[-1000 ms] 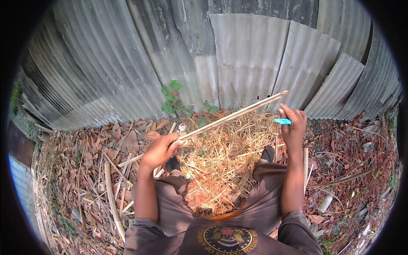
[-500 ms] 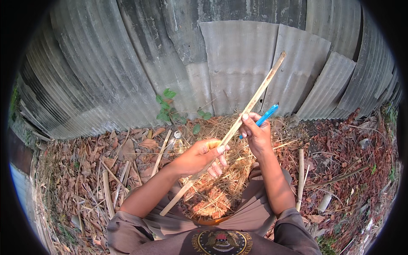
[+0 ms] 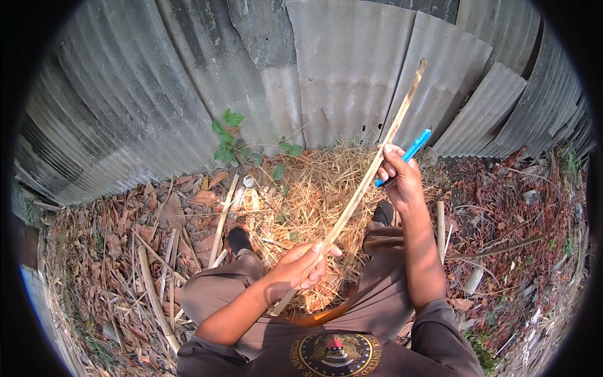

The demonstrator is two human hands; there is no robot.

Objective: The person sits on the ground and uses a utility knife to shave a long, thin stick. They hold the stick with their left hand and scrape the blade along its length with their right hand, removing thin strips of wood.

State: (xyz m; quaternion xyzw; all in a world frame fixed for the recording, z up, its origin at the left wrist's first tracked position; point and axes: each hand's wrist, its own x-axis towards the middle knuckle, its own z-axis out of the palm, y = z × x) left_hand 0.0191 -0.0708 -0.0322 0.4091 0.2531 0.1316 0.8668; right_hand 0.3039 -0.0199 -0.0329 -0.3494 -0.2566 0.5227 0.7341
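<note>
A long, thin strip of pale wood or bamboo (image 3: 353, 200) slants across the middle, its lower end near my lap and its darker tip up in front of the metal sheets. Near its lower end my left hand (image 3: 294, 269) is wrapped round it, thumb on top. My right hand (image 3: 405, 182), farther up on the right, is closed round a slim blue box cutter (image 3: 417, 144). The thumb and fingertips of that hand also touch the strip. Whether the cutter's blade is out cannot be made out.
Corrugated metal sheets (image 3: 352, 69) form a wall ahead. Dry straw (image 3: 320, 173) lies between my feet. Dead leaves (image 3: 204, 198) and loose sticks (image 3: 223, 220) cover the left ground. A small green plant (image 3: 226, 135) grows by the wall; a pale cylinder (image 3: 474, 280) lies at right.
My right hand has slid up along the strip, farther from my left hand, carrying the blue box cutter. My left hand has come lower and nearer my body, and the strip stands steeper.
</note>
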